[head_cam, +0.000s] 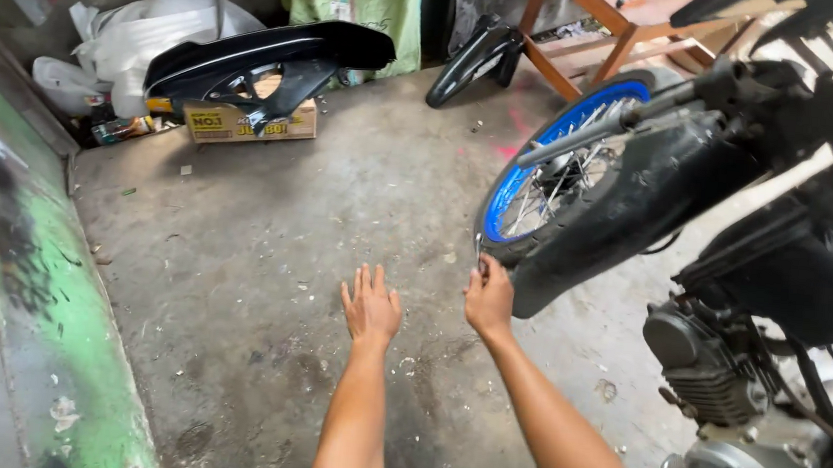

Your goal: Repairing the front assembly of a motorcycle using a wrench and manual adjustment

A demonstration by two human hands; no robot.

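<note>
A motorcycle stands at the right, its front wheel with a blue rim [527, 178] and a black front mudguard [630, 208] over it. My right hand [488, 299] is closed around a thin metal tool [478, 252] held upright beside the low end of the mudguard. My left hand [370, 305] hovers over the concrete floor with its fingers spread and flat, holding nothing. It is a short way left of my right hand.
The engine [724, 391] sits at the lower right. A loose black body panel [271, 56] rests on a cardboard box [245, 124] at the back, near white plastic bags [143, 29]. Another black fender [472, 58] leans by a wooden chair [615, 26]. A green-painted wall runs along the left.
</note>
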